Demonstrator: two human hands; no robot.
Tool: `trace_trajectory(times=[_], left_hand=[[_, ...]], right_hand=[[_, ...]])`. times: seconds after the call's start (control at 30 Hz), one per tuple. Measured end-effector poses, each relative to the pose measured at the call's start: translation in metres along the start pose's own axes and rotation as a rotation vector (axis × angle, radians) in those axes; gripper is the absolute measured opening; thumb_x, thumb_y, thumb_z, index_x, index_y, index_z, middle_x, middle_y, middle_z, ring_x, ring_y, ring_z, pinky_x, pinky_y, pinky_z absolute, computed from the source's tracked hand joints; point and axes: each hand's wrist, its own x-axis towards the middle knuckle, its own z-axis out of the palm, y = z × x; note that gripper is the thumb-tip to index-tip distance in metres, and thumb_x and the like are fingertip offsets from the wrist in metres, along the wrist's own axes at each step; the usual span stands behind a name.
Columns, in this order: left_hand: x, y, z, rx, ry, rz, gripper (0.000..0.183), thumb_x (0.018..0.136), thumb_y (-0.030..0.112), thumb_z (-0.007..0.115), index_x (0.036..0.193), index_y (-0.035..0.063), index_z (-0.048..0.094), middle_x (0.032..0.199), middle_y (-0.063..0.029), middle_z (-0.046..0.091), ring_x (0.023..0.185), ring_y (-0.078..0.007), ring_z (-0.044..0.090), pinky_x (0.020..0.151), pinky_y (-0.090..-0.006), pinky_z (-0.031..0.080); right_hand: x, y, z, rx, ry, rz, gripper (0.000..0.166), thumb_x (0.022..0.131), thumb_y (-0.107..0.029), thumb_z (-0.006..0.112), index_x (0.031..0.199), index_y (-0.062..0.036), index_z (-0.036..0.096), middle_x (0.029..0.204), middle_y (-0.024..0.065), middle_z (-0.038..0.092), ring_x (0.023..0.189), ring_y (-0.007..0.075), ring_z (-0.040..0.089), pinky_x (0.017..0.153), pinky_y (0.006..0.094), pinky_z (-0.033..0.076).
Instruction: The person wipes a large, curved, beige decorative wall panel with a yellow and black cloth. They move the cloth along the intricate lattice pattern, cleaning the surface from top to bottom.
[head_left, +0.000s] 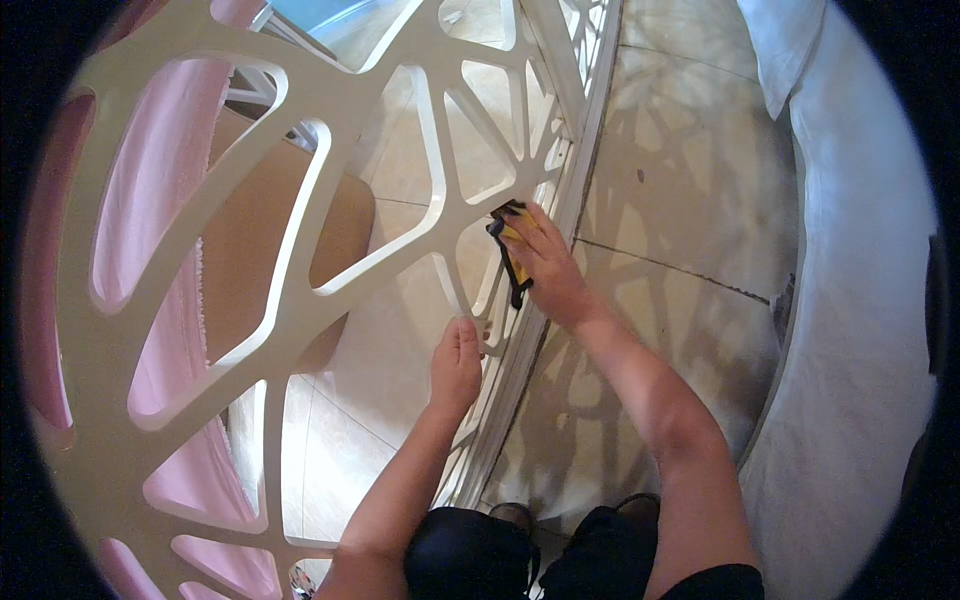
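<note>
A large cream lattice panel (300, 187) with rounded, branching cutouts fills the left and middle of the head view. Near its lower right part, my left hand (457, 364) grips one of the thin bars, thumb on top. My right hand (547, 274) is closed around a yellow and black hand tool (517, 259), whose exact kind I cannot tell. The tool is against or just beside a lattice bar, close to the frame rail. My right fingers hide part of it.
A pale grooved floor rail (525, 352) runs diagonally beside the panel over tiled floor (675, 217). White fabric (862, 315) hangs along the right side. Behind the lattice are pink fabric (165, 180) and a brown rounded piece of furniture (247, 225). My knees are at the bottom.
</note>
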Motion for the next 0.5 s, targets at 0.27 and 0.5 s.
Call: trace_trajectory(times=[0.27,0.5], left_hand=[[0.011,0.007,-0.003,0.38,-0.137,-0.176,0.048,0.102,0.044,0.04,0.123,0.0035,0.053,0.103,-0.0222,0.066,0.103,-0.0413,0.063,0.088,-0.0443,0.048],[0.017,-0.016,-0.007,0.22,-0.187,0.11,0.058,0.104,0.047,0.037,0.137,-0.0001,0.04,0.119,-0.0139,0.059,0.11,-0.024,0.059,0.092,-0.0361,0.048]], right_hand=[[-0.047,-0.037,0.021,0.417,-0.123,0.422,0.081,0.077,0.006,0.055,0.15,-0.0034,0.02,0.153,0.0283,0.019,0.143,0.0453,0.017,0.118,0.0488,0.021],[-0.092,-0.037,0.039,0.104,-0.159,0.101,0.047,0.087,-0.003,0.047,0.133,0.0044,0.047,0.15,0.0266,0.028,0.142,0.0458,0.021,0.118,0.0492,0.023]])
